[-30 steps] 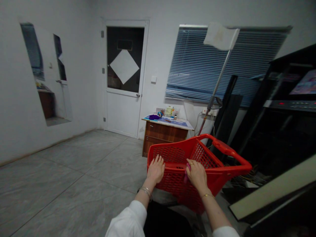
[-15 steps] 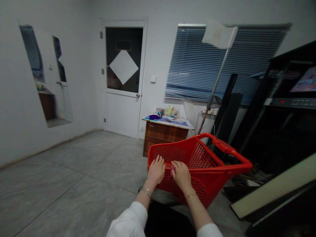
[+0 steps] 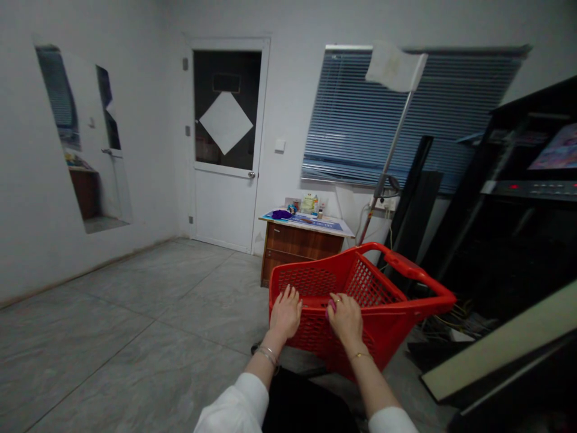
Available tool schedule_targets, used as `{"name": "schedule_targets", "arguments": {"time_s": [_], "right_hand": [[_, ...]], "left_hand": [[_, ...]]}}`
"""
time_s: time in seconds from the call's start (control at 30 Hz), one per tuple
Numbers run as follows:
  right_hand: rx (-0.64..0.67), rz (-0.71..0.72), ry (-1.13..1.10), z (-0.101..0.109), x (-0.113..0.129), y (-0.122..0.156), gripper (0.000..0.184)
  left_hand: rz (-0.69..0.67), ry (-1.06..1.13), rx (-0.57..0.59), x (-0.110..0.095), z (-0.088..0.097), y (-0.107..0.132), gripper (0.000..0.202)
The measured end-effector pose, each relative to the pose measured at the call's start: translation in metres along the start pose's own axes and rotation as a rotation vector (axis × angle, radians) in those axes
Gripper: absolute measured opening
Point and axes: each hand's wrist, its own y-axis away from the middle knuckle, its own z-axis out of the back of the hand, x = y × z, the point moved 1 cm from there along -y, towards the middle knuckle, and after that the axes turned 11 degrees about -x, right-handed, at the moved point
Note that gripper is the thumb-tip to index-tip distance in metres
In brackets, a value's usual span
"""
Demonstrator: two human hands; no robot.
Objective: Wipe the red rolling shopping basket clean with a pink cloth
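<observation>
A red plastic shopping cart (image 3: 311,270) with perforated basket walls stands in front of me, its handle to the right. My left hand (image 3: 286,313) rests on the cart's near rim at the left end, palm down, its fingers stretched out over the edge. Farther right along the same rim, my right hand (image 3: 346,316) is closed around a small pink cloth (image 3: 331,308), pressed against the rim. Most of the cloth is hidden under the fingers.
Behind the cart stands a wooden cabinet (image 3: 304,240) with a purple cloth (image 3: 280,214) and small bottles on top. A pole with a white flag (image 3: 392,67) rises beyond the cart. Black equipment and a long pale panel (image 3: 500,343) lie on the right. A white door (image 3: 223,207) is at the back.
My right hand has slid right along the near rim with the pink cloth. The left hand stays in place. The cart's handle end and the flag have shifted slightly left.
</observation>
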Motion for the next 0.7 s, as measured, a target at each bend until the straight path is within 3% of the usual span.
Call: {"name": "schedule_targets", "arguments": {"time_s": [0.1,0.17,0.23,0.4,0.5,0.57,0.7], "right_hand": [[0.063,0.044,-0.068,-0.007,0.047,0.003,0.034],[0.102,0.068,-0.079,-0.005,0.051,0.002,0.035],[0.117,0.084,-0.057,0.001,0.029,-0.001,0.035],[-0.023,0.017,0.101,0.023,-0.071,-0.011,0.032],[-0.108,-0.044,0.166,0.029,-0.093,-0.013,0.031],[-0.11,-0.081,0.175,0.026,-0.075,-0.01,0.032],[-0.027,-0.052,0.073,0.01,0.005,0.0,0.033]], "left_hand": [[-0.01,-0.002,-0.018,0.005,0.001,0.0,0.049],[-0.009,-0.004,-0.019,0.008,0.002,-0.001,0.049],[-0.003,-0.006,-0.014,0.01,0.003,-0.002,0.049],[0.002,-0.001,-0.009,0.011,0.003,-0.003,0.048],[0.003,0.004,-0.021,0.007,0.002,-0.002,0.048],[0.006,0.001,-0.022,0.004,0.002,-0.002,0.048],[0.0,-0.004,-0.018,0.001,0.003,-0.001,0.048]]}}
